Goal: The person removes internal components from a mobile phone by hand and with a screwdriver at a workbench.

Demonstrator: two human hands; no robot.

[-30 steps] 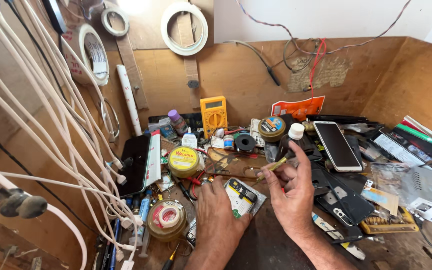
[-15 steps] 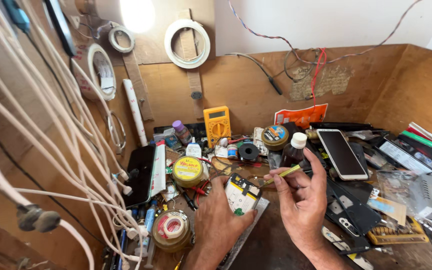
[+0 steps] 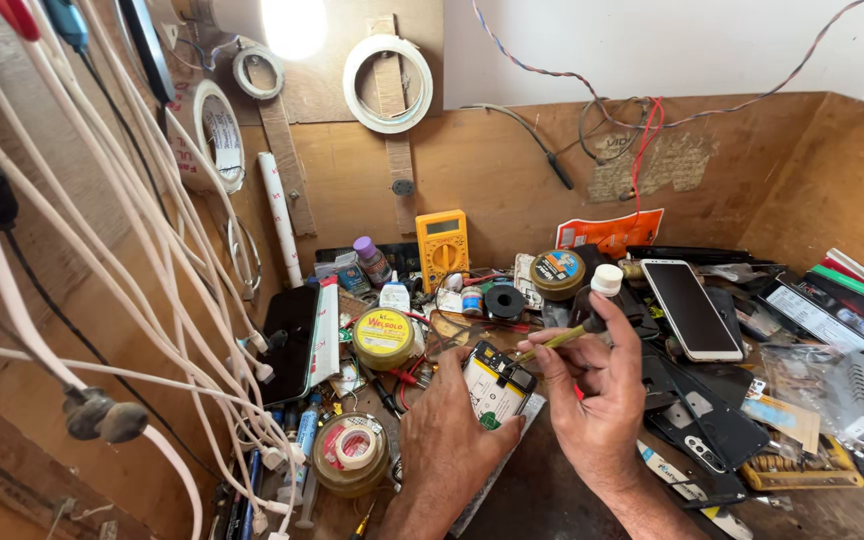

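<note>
L hand lying palm-down at lower centre, fingers curling shut; R hand beside it, fingers pinching closed.

A cluttered wooden workbench carries everything. Under the left fingers lies an opened phone. Beyond them sit a yellow-lidded tin and a yellow multimeter; right of the right fingers lies a white smartphone.
</note>
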